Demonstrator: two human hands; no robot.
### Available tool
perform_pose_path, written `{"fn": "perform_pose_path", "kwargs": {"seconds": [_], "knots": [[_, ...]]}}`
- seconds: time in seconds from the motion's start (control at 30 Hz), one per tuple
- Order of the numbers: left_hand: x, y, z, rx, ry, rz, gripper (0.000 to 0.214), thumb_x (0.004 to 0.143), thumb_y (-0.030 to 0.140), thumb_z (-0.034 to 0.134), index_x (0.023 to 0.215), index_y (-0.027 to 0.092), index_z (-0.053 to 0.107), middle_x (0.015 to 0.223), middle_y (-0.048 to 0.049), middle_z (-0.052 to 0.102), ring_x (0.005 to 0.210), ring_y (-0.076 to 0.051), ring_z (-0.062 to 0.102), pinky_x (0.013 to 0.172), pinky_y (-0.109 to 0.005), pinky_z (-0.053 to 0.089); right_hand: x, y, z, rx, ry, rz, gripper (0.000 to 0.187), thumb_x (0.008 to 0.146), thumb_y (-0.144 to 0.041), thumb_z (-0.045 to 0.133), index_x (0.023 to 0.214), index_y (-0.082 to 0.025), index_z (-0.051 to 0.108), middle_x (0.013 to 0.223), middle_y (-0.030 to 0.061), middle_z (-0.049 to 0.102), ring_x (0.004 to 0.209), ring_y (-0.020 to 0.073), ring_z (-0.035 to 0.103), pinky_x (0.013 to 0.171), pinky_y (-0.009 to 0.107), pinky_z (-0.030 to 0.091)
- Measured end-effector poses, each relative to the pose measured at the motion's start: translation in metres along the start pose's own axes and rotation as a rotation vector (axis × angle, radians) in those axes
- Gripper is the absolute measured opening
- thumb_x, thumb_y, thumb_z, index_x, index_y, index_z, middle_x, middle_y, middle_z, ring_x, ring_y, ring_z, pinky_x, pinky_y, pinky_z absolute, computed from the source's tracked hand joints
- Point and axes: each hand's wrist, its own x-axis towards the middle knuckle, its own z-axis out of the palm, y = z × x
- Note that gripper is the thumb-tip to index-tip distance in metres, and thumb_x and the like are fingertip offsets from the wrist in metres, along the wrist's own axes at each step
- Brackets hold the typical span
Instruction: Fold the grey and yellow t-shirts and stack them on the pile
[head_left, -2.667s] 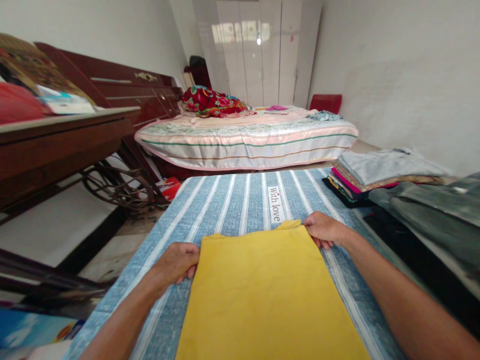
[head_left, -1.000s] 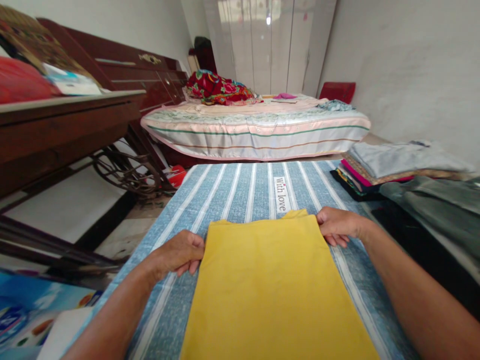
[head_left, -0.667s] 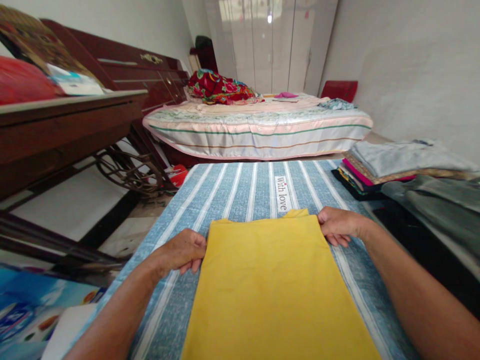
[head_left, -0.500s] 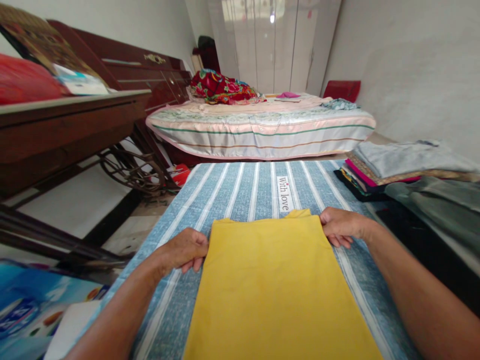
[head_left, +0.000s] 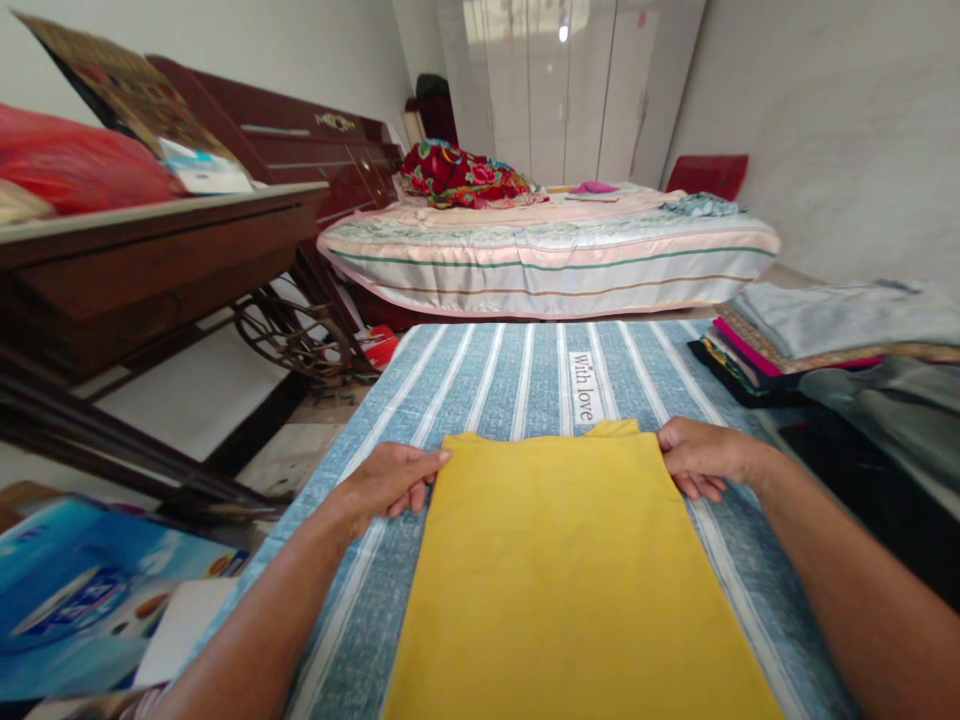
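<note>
A yellow garment [head_left: 566, 560] lies flat, folded into a long rectangle with straight sides, and runs out of the bottom of the view. At its far left corner my left hand [head_left: 390, 478] pinches the edge, thumb on top and the other fingers curled. My right hand [head_left: 697, 457] grips the far right corner, its fingers bent under and partly hidden. A small collar-like flap sticks out past the far edge. Beneath is a blue and white striped cloth [head_left: 480, 370] with a "With love" print, covering a table.
To the right sits a stack of folded clothes [head_left: 810, 325], beside dark garments [head_left: 885, 410]. A bed [head_left: 555, 265] stands beyond the table. On the left are a wooden sewing-machine table [head_left: 187, 240] and a blue printed box [head_left: 97, 600].
My left hand has moved up to the garment's far left corner, its thumb now on the edge. My right hand stays at its corner. The whole view has shifted slightly.
</note>
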Motion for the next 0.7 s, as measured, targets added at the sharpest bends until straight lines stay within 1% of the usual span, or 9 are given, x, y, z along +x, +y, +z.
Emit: {"fn": "perform_pose_path", "kwargs": {"seconds": [0.17, 0.3, 0.43, 0.5, 0.53, 0.6, 0.63, 0.67, 0.7], "knots": [[0.001, -0.002, 0.004, 0.055, 0.022, 0.027, 0.036, 0.06, 0.051, 0.06, 0.052, 0.018, 0.049, 0.038, 0.0036, 0.049, 0.031, -0.005, 0.03, 0.036, -0.021, 0.018, -0.001, -0.001, 0.0, 0.034, 0.017, 0.006, 0.017, 0.064, -0.029, 0.049, 0.057, -0.015, 0.056, 0.042, -0.0007, 0.058, 0.029, 0.0084, 0.049, 0.027, 0.016, 0.029], [0.005, -0.003, 0.004, 0.1, 0.035, 0.024, 0.033, 0.059, 0.048, 0.058, 0.05, 0.018, 0.048, 0.036, 0.0034, 0.048, 0.03, -0.006, 0.031, 0.037, -0.021, 0.019, -0.002, -0.003, -0.002, 0.058, 0.02, -0.027, 0.017, 0.062, -0.028, 0.048, 0.052, -0.016, 0.054, 0.04, -0.0012, 0.057, 0.027, 0.008, 0.047, 0.026, 0.015, 0.028], [0.008, 0.0, 0.001, 0.217, 0.01, 0.027, 0.034, 0.063, 0.048, 0.056, 0.049, 0.019, 0.045, 0.037, 0.0024, 0.048, 0.031, -0.008, 0.033, 0.038, -0.022, 0.023, -0.004, -0.006, -0.003, 0.081, 0.029, -0.02, 0.014, 0.06, -0.026, 0.047, 0.052, -0.016, 0.053, 0.04, -0.0019, 0.057, 0.027, 0.008, 0.047, 0.025, 0.015, 0.027], [0.006, 0.005, 0.001, 0.346, 0.034, 0.027, 0.031, 0.067, 0.044, 0.053, 0.049, 0.02, 0.045, 0.038, 0.0012, 0.049, 0.034, -0.01, 0.038, 0.04, -0.023, 0.028, -0.004, -0.007, -0.002, 0.083, 0.032, -0.013, 0.014, 0.061, -0.026, 0.048, 0.052, -0.016, 0.053, 0.04, -0.002, 0.057, 0.027, 0.0078, 0.047, 0.025, 0.015, 0.028], [0.003, 0.008, 0.002, 0.447, 0.083, 0.028, 0.029, 0.069, 0.04, 0.053, 0.05, 0.019, 0.046, 0.041, 0.0, 0.051, 0.037, -0.013, 0.043, 0.043, -0.024, 0.031, -0.004, -0.007, -0.002, 0.082, 0.033, -0.009, 0.014, 0.061, -0.026, 0.048, 0.052, -0.016, 0.053, 0.04, -0.002, 0.057, 0.027, 0.0078, 0.047, 0.025, 0.015, 0.028], [-0.006, 0.016, 0.011, 0.664, 0.263, 0.058, 0.018, 0.069, 0.034, 0.055, 0.059, 0.018, 0.053, 0.052, -0.004, 0.058, 0.052, -0.019, 0.055, 0.052, -0.028, 0.039, -0.004, -0.007, -0.002, 0.076, 0.034, 0.001, 0.015, 0.062, -0.026, 0.048, 0.051, -0.016, 0.052, 0.04, -0.0018, 0.057, 0.027, 0.0079, 0.047, 0.026, 0.015, 0.028], [-0.012, 0.02, 0.019, 0.75, 0.372, 0.108, 0.014, 0.071, 0.032, 0.054, 0.069, 0.018, 0.058, 0.063, -0.0067, 0.063, 0.063, -0.023, 0.06, 0.059, -0.03, 0.043, -0.004, -0.007, -0.002, 0.072, 0.035, 0.004, 0.016, 0.063, -0.026, 0.048, 0.051, -0.016, 0.052, 0.039, -0.0017, 0.056, 0.027, 0.0079, 0.047, 0.026, 0.016, 0.028], [-0.018, 0.022, 0.028, 0.812, 0.461, 0.189, 0.018, 0.074, 0.03, 0.053, 0.083, 0.017, 0.061, 0.077, -0.0096, 0.066, 0.076, -0.027, 0.062, 0.067, -0.034, 0.045, -0.004, -0.008, -0.002, 0.066, 0.034, 0.007, 0.016, 0.063, -0.026, 0.048, 0.052, -0.016, 0.053, 0.039, -0.0016, 0.056, 0.027, 0.008, 0.047, 0.026, 0.016, 0.028], [-0.022, 0.023, 0.038, 0.846, 0.505, 0.309, 0.025, 0.078, 0.029, 0.049, 0.097, 0.016, 0.06, 0.093, -0.0119, 0.066, 0.09, -0.028, 0.061, 0.076, -0.037, 0.046, -0.004, -0.008, -0.002, 0.059, 0.035, 0.008, 0.016, 0.064, -0.026, 0.049, 0.052, -0.016, 0.053, 0.039, -0.0017, 0.056, 0.026, 0.008, 0.046, 0.026, 0.016, 0.029]]}}
